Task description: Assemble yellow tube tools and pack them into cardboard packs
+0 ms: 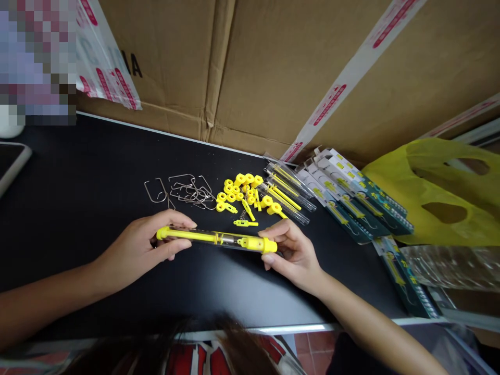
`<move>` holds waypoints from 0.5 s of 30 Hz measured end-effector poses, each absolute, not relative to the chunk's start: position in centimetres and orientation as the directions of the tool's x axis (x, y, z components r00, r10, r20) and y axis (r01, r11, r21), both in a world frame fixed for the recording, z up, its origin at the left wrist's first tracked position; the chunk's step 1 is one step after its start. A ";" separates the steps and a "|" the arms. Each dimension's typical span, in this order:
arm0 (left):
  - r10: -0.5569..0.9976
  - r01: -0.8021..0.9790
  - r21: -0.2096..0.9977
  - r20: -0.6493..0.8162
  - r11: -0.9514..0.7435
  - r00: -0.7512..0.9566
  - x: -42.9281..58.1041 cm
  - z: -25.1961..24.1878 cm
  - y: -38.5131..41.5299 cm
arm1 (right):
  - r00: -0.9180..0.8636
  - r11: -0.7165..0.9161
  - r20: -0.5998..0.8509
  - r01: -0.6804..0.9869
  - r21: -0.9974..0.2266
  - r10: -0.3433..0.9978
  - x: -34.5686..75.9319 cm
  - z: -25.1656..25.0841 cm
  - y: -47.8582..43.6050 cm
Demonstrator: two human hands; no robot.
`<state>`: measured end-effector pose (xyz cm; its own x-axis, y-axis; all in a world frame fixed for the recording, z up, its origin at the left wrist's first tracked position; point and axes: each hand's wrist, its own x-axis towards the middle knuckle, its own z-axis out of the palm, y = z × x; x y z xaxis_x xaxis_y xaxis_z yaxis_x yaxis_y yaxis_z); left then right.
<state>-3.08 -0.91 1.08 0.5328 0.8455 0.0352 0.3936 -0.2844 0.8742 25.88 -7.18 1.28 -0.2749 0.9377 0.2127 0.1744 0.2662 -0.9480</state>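
Held level between both hands is a spring scale point(203, 237), a clear tube with yellow ends and a yellow rod and metal spring inside. My left hand point(140, 245) pinches its left end between thumb and fingers. On its right end, my right hand point(291, 252) grips around the yellow cap. Just beyond lie loose yellow plastic parts point(234, 192), some ring-shaped, with small springs point(242, 215) among them. To their left is a tangle of bent wire hooks point(191, 191). Clear tubes with yellow rods point(287, 192) lie to the right of the parts.
Printed boxes point(351, 192) are piled at the right, and one more box point(406, 278) lies nearer the edge. A yellow plastic bag point(422, 172) sits behind them, above clear plastic packaging point(449, 268). Large cardboard cartons point(273, 67) stand along the back of the black table point(97, 182).
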 end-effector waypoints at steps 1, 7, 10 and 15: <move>0.838 0.421 0.852 0.036 -0.310 0.544 -3.1 1.1 -0.7 | -0.274 0.270 0.217 0.175 -0.947 0.937 25.8 1.3 -7.2; 0.754 0.498 0.665 0.152 -0.556 0.639 -3.1 0.9 0.0 | -0.254 0.293 0.247 0.164 -0.942 0.935 25.6 1.4 -7.3; 0.736 0.505 0.630 0.164 -0.591 0.657 -3.2 0.8 0.0 | -0.214 0.303 0.265 0.170 -0.938 0.940 25.4 1.5 -7.2; 0.632 0.440 0.611 0.131 -0.658 0.764 -2.9 0.8 -0.5 | -0.157 0.260 0.240 0.123 -0.958 0.958 25.1 1.9 -6.8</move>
